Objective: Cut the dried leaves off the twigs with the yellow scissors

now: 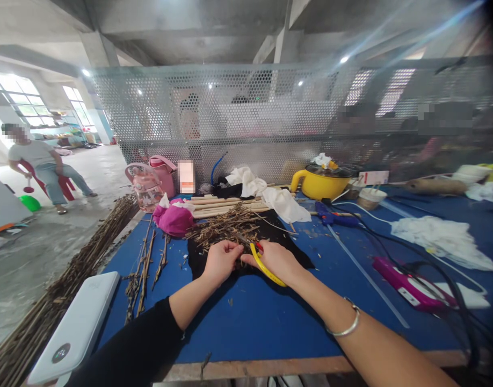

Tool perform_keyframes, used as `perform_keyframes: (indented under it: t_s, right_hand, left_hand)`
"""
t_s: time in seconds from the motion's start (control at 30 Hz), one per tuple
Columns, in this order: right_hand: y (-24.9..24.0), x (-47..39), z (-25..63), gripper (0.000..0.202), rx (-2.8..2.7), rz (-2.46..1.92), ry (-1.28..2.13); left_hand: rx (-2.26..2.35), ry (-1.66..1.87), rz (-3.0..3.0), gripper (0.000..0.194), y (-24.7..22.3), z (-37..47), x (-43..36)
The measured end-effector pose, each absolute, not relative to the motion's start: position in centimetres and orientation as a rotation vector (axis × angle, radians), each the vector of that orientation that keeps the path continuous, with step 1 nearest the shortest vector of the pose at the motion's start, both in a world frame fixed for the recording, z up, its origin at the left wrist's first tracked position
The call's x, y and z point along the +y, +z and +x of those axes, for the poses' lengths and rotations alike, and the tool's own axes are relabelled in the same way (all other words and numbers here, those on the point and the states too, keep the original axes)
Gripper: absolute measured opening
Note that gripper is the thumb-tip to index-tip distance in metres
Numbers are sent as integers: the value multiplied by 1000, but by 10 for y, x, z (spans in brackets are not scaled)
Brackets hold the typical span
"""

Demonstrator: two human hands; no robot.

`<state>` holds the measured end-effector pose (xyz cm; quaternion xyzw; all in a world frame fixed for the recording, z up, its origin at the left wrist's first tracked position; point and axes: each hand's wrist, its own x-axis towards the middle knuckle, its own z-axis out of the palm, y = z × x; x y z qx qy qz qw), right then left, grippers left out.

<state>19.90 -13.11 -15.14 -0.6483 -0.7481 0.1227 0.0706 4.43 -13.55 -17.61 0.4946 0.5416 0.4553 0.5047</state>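
Note:
My left hand (221, 262) is closed in a pinch at the front of a heap of dry twigs (224, 223). Whatever sits between its fingertips is too small to make out. Close beside it, my right hand (276, 260) grips a pair of scissors with yellow handles (266, 267). A bit of red shows at the handle, and the blades point toward the heap. Under the twigs lies a black cloth (289, 244), spread on the blue tabletop (246, 328). Pale wooden sticks (206, 207) lie behind the heap.
On the left are a white power bank (79, 322), long dry stalks (69, 279) and a purple cloth bundle (174, 217). A yellow pot (323, 183), a blue glue gun (335, 215) and a magenta device (410, 285) with cables stand right. A person (41, 161) sits beyond.

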Motion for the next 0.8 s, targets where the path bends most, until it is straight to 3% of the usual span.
perform_keyframes:
  t_s: [0.23,0.8]
  right_hand:
    - [-152,-126,202,61,-2258,-1960,452]
    - [-155,-136,196,61,-2293,-1808,289]
  left_hand:
    - [1313,1096,1167,21,-177,45,-135]
    - [1222,1196,1109,24,-176,45,-136]
